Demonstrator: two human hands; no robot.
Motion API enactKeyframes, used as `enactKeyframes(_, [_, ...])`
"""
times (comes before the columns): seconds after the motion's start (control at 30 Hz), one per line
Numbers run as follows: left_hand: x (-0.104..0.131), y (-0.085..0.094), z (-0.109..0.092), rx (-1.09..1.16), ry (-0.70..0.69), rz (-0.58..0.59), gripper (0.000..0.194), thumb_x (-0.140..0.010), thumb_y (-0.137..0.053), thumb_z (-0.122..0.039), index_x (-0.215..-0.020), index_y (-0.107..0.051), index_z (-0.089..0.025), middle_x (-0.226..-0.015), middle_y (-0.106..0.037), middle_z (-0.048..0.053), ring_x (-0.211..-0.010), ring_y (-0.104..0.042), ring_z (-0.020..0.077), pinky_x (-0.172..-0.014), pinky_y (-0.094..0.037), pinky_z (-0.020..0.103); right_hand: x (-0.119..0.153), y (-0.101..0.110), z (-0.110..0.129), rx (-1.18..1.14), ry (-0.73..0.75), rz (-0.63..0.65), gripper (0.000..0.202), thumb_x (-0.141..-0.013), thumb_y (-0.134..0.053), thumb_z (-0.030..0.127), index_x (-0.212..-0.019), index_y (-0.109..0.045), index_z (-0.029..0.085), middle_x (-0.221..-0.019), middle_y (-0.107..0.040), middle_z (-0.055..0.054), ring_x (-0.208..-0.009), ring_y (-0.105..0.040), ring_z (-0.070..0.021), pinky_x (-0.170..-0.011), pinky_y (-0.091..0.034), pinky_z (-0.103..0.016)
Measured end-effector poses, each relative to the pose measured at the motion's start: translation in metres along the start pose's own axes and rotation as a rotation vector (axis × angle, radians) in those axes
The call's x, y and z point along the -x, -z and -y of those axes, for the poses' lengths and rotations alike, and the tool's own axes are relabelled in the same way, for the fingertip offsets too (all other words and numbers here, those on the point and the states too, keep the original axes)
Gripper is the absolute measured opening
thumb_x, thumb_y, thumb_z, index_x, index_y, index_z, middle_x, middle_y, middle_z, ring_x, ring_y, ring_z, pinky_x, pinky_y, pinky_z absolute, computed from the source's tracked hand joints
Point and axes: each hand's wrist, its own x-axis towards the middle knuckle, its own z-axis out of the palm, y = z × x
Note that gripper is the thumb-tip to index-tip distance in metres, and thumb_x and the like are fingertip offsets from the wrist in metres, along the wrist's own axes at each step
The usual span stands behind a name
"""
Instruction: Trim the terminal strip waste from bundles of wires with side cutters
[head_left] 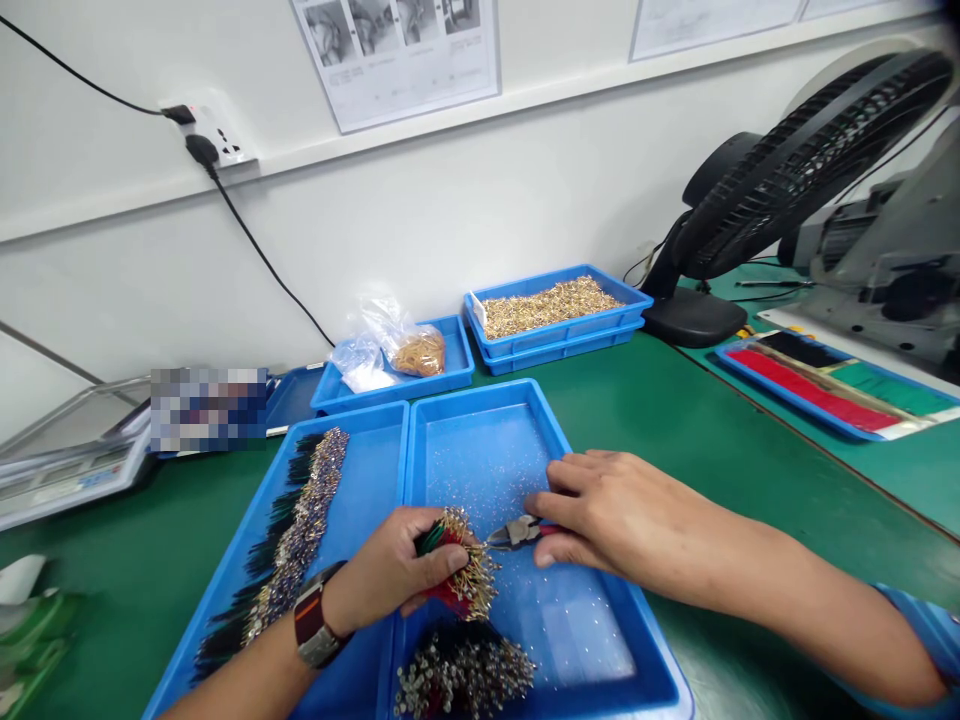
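Note:
My left hand [405, 565], with a watch on its wrist, is wrapped round a bundle of red and green wires with gold-coloured metal ends [474, 580]. My right hand [592, 510] grips a pair of pliers [516, 533] with red handles; the jaw tips are close to the bundle's metal ends. Both hands are over a blue tray [544, 410] scattered with small shiny bits. A second bundle with silvery ends [465, 675] lies in the near part of this tray. In the left blue tray [371, 440], a long row of black wires with metal ends [300, 540] is laid out.
Behind stand a blue tray with plastic bags [457, 365] and stacked trays of small gold parts [551, 305]. A black fan [795, 170] and a tray of coloured wires [840, 385] are at right. A scale [75, 470] and a green object [34, 640] are at left.

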Motion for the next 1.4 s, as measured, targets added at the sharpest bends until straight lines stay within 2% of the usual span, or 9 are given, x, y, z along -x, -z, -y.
enactKeyframes(0.2, [0.003,-0.003,0.0,-0.006,-0.023,0.006,0.062,-0.089,-0.07,-0.075,-0.097,-0.069,-0.013,-0.067,-0.069,0.003,-0.04,-0.039,0.0056,-0.037,-0.028,0.018,0.001,-0.002,0.002,-0.003,-0.007,0.038,0.041,-0.111,-0.049,0.057,-0.097,-0.068,0.022,-0.086,-0.061,-0.003,-0.073,-0.058,-0.0209,-0.067,-0.036,-0.036])
enactKeyframes(0.3, [0.001,-0.004,0.001,-0.046,-0.01,0.012,0.058,-0.092,-0.069,-0.071,-0.095,-0.069,-0.013,-0.068,-0.07,0.003,-0.041,-0.041,0.0064,-0.038,-0.03,0.019,0.002,-0.002,0.004,0.027,-0.001,0.034,0.04,-0.11,-0.051,0.057,-0.097,-0.068,0.023,-0.084,-0.061,-0.002,-0.071,-0.057,-0.0205,-0.065,-0.034,-0.036])
enactKeyframes(0.47, [-0.007,-0.006,0.004,-0.091,0.046,-0.079,0.053,-0.099,-0.063,-0.066,-0.1,-0.07,-0.013,-0.074,-0.075,0.005,-0.042,-0.042,0.007,-0.039,-0.031,0.019,0.001,-0.007,0.005,0.088,-0.023,-0.012,0.035,-0.109,-0.059,0.051,-0.094,-0.069,0.021,-0.082,-0.062,-0.003,-0.068,-0.057,-0.0197,-0.064,-0.033,-0.035])
enactKeyframes(0.73, [-0.005,-0.01,0.0,-0.019,0.038,-0.12,0.055,-0.097,-0.064,-0.068,-0.106,-0.069,-0.014,-0.076,-0.076,0.004,-0.042,-0.043,0.0076,-0.039,-0.032,0.019,0.0,-0.009,0.008,0.067,-0.021,-0.014,0.035,-0.109,-0.059,0.052,-0.094,-0.07,0.021,-0.083,-0.064,-0.003,-0.069,-0.06,-0.0194,-0.062,-0.034,-0.034])
enactKeyframes(0.97, [-0.007,-0.01,0.001,0.006,0.017,-0.082,0.057,-0.094,-0.068,-0.069,-0.103,-0.07,-0.013,-0.075,-0.076,0.005,-0.042,-0.039,0.0066,-0.039,-0.031,0.019,0.001,-0.003,0.009,-0.021,-0.032,0.04,0.035,-0.109,-0.059,0.052,-0.095,-0.071,0.022,-0.079,-0.064,-0.002,-0.066,-0.059,-0.0186,-0.06,-0.032,-0.034])
enactKeyframes(1.13, [-0.006,-0.005,0.007,0.052,-0.015,-0.117,0.057,-0.093,-0.07,-0.069,-0.104,-0.069,-0.013,-0.077,-0.076,0.006,-0.042,-0.042,0.0064,-0.038,-0.03,0.018,0.001,0.002,0.007,-0.009,-0.022,-0.015,0.041,-0.11,-0.052,0.056,-0.095,-0.069,0.022,-0.082,-0.062,-0.002,-0.068,-0.057,-0.0192,-0.062,-0.033,-0.035])
enactKeyframes(1.4, [-0.005,-0.007,0.006,0.097,0.01,-0.101,0.059,-0.088,-0.074,-0.071,-0.1,-0.068,-0.014,-0.071,-0.073,0.004,-0.038,-0.038,0.0045,-0.035,-0.025,0.018,-0.003,-0.011,0.003,0.077,-0.02,-0.087,0.04,-0.108,-0.058,0.056,-0.096,-0.07,0.02,-0.086,-0.064,-0.004,-0.073,-0.059,-0.0212,-0.066,-0.036,-0.036])
